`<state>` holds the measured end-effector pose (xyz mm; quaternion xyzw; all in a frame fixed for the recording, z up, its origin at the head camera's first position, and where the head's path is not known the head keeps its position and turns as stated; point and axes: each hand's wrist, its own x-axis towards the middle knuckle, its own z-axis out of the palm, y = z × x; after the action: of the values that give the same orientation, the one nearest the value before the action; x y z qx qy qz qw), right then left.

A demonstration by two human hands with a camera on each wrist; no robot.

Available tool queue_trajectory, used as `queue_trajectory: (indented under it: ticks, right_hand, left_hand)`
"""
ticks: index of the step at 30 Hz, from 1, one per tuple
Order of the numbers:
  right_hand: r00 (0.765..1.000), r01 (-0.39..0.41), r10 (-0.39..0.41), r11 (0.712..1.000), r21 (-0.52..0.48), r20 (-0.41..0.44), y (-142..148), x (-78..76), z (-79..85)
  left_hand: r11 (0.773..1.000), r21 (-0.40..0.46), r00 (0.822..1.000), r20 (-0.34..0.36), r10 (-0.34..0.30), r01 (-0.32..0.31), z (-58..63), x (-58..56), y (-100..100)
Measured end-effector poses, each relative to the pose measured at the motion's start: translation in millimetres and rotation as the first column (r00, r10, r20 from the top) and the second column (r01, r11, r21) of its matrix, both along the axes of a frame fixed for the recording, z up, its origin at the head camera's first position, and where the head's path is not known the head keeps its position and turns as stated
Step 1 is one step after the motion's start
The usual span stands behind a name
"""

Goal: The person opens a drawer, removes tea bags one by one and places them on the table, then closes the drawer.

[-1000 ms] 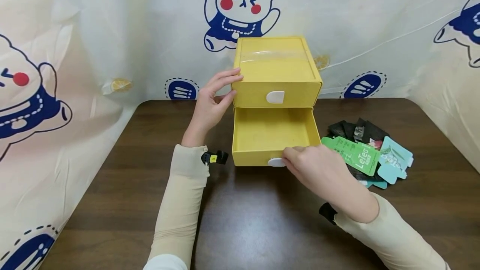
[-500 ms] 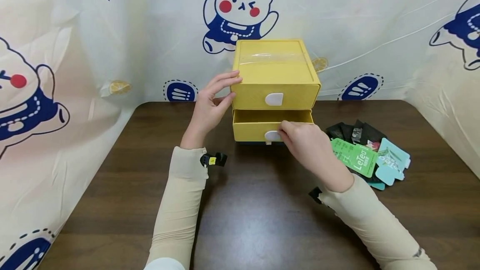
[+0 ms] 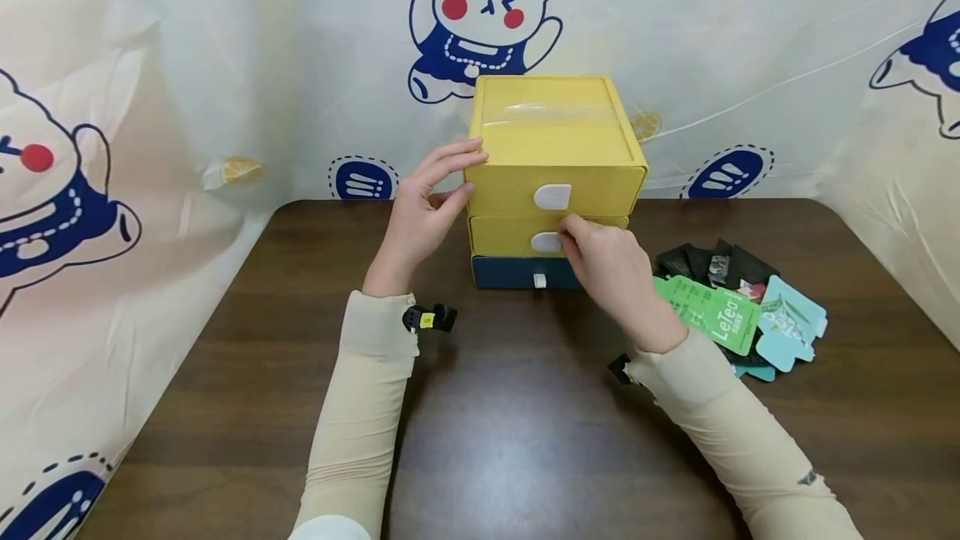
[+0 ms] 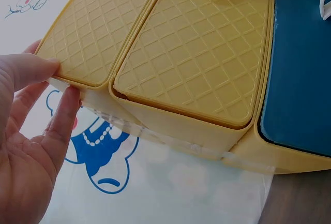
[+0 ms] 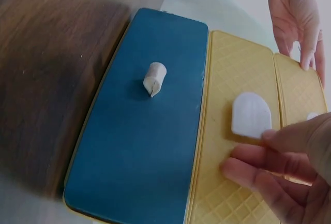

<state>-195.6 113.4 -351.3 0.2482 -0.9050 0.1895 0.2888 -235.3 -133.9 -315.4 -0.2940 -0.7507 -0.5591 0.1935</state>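
A yellow drawer unit (image 3: pixel 551 127) stands at the back of the table, with a dark blue bottom drawer (image 3: pixel 502 272). All its drawers are pushed in. My left hand (image 3: pixel 422 215) rests on its upper left corner with fingers fairly straight; in the left wrist view the fingers (image 4: pixel 67 105) touch the edge of the top compartment. My right hand (image 3: pixel 611 273) is at the yellow middle drawer (image 3: pixel 498 235), pinching the right edge of its white pull tab (image 5: pixel 251 115). A small pale loop pull (image 5: pixel 154 78) sticks out of the blue drawer.
To the right of the unit lies a pile of flattened black, green and light-blue packets, topped by a green card (image 3: pixel 712 311). A patterned cloth (image 3: pixel 337 65) hangs close behind the dark wooden table (image 3: pixel 480 440).
The middle drawer has slid back from well pulled out to flush with the unit, pushed by my right hand. The blue drawer front has come into sight. My left hand has stayed put.
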Motion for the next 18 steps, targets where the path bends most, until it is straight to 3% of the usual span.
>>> queue_trajectory:
  ticks: [7, 13, 18]
  right_hand:
    - [0.992, -0.121, 0.125, 0.986, 0.114, -0.024, 4, 0.7, -1.6]
    - [0.963, -0.257, 0.214, 0.908, 0.331, 0.162, -2, -3.0, -14.6]
    - [0.966, -0.249, 0.186, 0.861, 0.443, 0.182, -8, -6.7, -21.6]
  left_hand:
    - [1.0, 0.011, 1.0, -0.02, -0.016, 0.016, -2.5, 0.9, -3]
    - [1.0, -0.006, 0.999, -0.049, -0.011, 0.011, 0.9, -0.1, -1]
    - [1.0, -0.016, 0.999, -0.041, -0.005, 0.005, 1.4, 0.5, 1]
